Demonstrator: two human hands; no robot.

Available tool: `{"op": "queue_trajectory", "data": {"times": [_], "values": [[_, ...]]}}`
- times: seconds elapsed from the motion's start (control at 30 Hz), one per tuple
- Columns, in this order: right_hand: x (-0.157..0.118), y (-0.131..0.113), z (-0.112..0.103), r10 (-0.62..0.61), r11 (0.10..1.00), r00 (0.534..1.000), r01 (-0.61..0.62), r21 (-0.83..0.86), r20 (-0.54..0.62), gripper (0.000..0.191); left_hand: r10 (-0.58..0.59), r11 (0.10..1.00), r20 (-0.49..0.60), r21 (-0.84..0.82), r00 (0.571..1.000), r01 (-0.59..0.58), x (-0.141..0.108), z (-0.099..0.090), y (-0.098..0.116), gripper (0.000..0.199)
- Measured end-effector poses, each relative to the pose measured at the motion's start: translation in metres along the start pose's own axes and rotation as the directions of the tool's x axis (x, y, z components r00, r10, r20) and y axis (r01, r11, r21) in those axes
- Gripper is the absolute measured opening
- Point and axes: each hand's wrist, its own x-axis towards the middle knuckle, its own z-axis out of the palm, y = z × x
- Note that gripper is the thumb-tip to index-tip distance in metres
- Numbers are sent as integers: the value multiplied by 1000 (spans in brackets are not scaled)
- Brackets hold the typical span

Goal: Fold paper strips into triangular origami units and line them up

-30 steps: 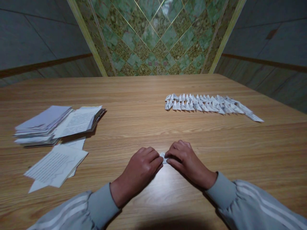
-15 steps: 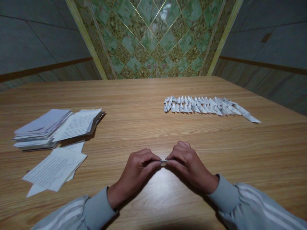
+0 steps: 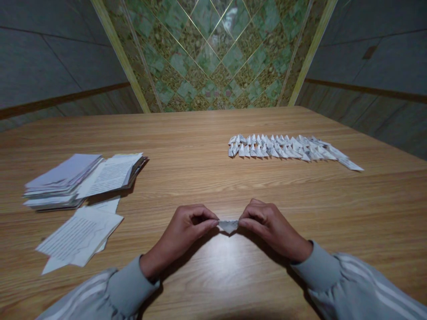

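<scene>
Currently, the left hand [image 3: 187, 231] and right hand [image 3: 268, 229] are pinching opposite ends of a folded paper [image 3: 228, 226], well short of the far edge of the table [image 3: 213, 284]; both are spreading apart, apparently opening the fold.

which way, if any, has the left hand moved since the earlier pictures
Yes, slightly to the left: the left hand, pinching the folded paper, is now closer to the paper stack, which has stayed put.

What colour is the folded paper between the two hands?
The folded paper looks pale grey to whitish; the head view shows it.
</scene>
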Motion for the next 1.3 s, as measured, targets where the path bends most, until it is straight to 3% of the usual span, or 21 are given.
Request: {"op": "queue_trajectory", "data": {"times": [0.1, 0.27, 0.37, 0.43, 0.53, 0.67, 0.77, 0.9, 1.1, 1.3], "values": [[0, 1, 0, 9, 999, 1000, -9, 31, 16, 24, -32, 999, -4, -31, 999, 32, 1, -3, 1, 13], [1, 2, 2, -27, 999, 995, 30, -24, 101, 11, 101, 983, 14, 153, 995, -102, -2, 1, 4, 19], [2, -1, 5, -93, 992, 992, 100, -78, 86, 11, 144, 969, 34, 197, 989, -148, -1, 4, 5, 19], [2, -5, 6, -111, 991, 993, 114, -67, 52, 16, 107, 986, -4, 132, 994, -106, 1, 6, 5, 19], [2, -9, 8, -81, 996, 996, 80, -36, -30, 17, -35, 994, -101, -110, 994, 23, 5, 11, 6, 10], [1, -12, 11, -2, 1000, 992, 4, 12, -128, 19, -165, 921, -53, -366, 985, 134, 7, 21, 6, 18], [1, -12, 15, 82, 993, 990, -71, 99, -114, 19, -191, 905, -36, -394, 981, 162, 6, 26, 7, 18], [0, -12, 17, 202, 945, 979, -201, 259, 23, 17, -177, 893, -37, -426, 983, 145, 5, 27, 6, 21], [-2, -11, 18, 207, 937, 976, -179, 301, -66, 19, -147, 802, 37, -581, 988, 141, 5, 32, 5, 19], [-2, -12, 16, 153, 940, 988, -141, 311, -14, 25, -233, 771, 22, -605, 972, 199, 4, 29, 3, 21]]}}
